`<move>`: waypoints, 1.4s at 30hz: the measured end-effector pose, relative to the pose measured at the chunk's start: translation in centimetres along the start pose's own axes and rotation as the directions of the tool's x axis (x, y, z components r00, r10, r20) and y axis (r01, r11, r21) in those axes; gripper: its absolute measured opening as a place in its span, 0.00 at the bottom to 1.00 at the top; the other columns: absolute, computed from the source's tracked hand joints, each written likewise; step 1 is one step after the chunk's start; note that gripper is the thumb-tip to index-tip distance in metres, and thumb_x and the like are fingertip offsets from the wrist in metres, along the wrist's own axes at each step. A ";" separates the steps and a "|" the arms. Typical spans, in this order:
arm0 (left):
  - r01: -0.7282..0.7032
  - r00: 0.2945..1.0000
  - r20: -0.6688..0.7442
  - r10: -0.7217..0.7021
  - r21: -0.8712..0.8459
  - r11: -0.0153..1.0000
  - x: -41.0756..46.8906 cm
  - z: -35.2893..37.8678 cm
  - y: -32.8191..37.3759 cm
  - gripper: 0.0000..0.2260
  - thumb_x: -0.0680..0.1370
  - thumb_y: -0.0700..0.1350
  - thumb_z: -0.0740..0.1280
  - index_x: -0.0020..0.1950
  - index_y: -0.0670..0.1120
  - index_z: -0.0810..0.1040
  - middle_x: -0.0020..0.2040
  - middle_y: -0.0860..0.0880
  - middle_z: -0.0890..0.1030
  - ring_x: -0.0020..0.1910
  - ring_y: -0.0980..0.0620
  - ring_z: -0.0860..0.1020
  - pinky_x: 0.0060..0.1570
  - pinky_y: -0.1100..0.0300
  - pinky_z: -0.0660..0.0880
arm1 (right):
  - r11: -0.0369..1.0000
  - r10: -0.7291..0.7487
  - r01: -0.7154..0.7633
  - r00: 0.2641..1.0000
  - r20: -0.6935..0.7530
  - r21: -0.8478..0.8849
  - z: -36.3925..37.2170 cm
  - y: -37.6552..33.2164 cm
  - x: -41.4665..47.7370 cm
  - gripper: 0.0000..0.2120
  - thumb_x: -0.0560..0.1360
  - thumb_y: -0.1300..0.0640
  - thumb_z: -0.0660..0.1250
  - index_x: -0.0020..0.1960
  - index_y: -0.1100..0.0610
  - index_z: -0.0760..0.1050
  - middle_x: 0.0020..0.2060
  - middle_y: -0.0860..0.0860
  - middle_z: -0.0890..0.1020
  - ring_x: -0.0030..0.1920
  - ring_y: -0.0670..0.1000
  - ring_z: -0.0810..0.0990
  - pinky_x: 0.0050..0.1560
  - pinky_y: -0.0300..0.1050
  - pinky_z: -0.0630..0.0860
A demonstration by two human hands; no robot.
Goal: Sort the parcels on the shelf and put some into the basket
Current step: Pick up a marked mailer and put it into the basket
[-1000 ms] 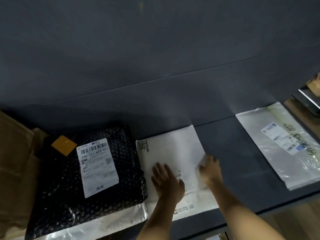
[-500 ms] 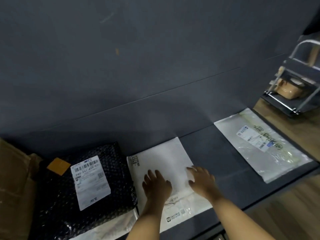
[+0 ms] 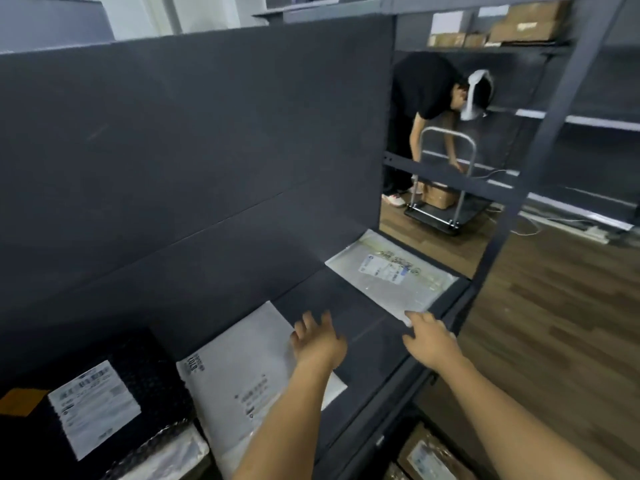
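Observation:
Three parcels lie on the dark shelf (image 3: 349,306). At the left is a black bubble-wrap parcel (image 3: 145,375) with a white label. In the middle lies a white mailer (image 3: 239,358). At the right end rests a clear-plastic flat parcel (image 3: 391,275) with a label. My left hand (image 3: 317,341) hovers with spread fingers over the white mailer's right edge, holding nothing. My right hand (image 3: 427,337) reaches the near corner of the clear-plastic parcel; its fingertips touch that corner, and no grasp is visible. No basket is in view.
The dark back panel (image 3: 194,150) rises behind the shelf. A shelf post (image 3: 498,244) stands at the right end. Beyond it a person (image 3: 422,109) bends over a cart (image 3: 446,209). Cardboard boxes (image 3: 426,455) sit on the level below.
Both hands left the white mailer and moved right. The right hand now touches the clear-plastic parcel's near corner. The view swung up and right, revealing the aisle.

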State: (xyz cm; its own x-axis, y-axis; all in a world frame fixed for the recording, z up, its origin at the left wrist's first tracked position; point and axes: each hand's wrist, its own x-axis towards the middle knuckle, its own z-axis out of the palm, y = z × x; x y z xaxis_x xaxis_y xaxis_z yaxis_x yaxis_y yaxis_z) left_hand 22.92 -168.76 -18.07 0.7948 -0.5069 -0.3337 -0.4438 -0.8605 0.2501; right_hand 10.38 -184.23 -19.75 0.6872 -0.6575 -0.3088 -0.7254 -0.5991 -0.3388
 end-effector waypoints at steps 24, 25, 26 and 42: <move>-0.219 0.967 0.143 0.211 0.046 0.975 10.4 3.3 2.5 0.27 0.81 0.57 0.52 0.79 0.51 0.52 0.79 0.45 0.51 0.77 0.41 0.52 0.72 0.45 0.54 | 0.701 0.380 -0.349 0.921 0.089 0.622 3.4 2.6 8.5 0.26 0.79 0.51 0.62 0.75 0.55 0.61 0.68 0.58 0.72 0.65 0.60 0.73 0.57 0.50 0.71; -0.231 0.964 0.150 0.221 0.053 0.971 11.2 3.5 2.6 0.27 0.81 0.57 0.52 0.79 0.51 0.52 0.79 0.45 0.52 0.76 0.41 0.52 0.72 0.45 0.54 | 0.641 0.401 -0.370 0.909 0.118 0.672 3.7 2.5 9.3 0.25 0.79 0.52 0.62 0.74 0.56 0.62 0.70 0.57 0.69 0.67 0.60 0.71 0.61 0.50 0.69; -0.244 0.961 0.153 0.232 0.061 0.968 12.0 3.5 2.7 0.27 0.81 0.57 0.53 0.79 0.51 0.52 0.79 0.45 0.52 0.76 0.40 0.53 0.72 0.46 0.55 | 0.580 0.412 -0.383 0.899 0.147 0.719 4.0 2.4 10.0 0.23 0.80 0.54 0.62 0.73 0.56 0.64 0.71 0.57 0.69 0.68 0.59 0.70 0.63 0.51 0.68; -0.288 0.941 0.208 0.268 0.072 0.955 17.5 4.6 3.5 0.28 0.82 0.55 0.53 0.79 0.46 0.51 0.79 0.42 0.52 0.76 0.40 0.54 0.73 0.45 0.54 | 0.078 0.620 -0.332 0.754 0.215 0.940 5.2 2.3 16.8 0.21 0.74 0.62 0.69 0.63 0.64 0.66 0.64 0.60 0.72 0.53 0.54 0.73 0.50 0.40 0.73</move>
State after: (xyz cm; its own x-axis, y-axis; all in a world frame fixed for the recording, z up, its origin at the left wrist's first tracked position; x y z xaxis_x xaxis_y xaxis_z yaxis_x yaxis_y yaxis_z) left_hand 33.36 -180.90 -27.16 0.5425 -0.7184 -0.4355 -0.6826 -0.6791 0.2699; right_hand 20.49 -194.31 -30.32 0.0766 -0.7692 -0.6344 -0.2493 0.6013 -0.7592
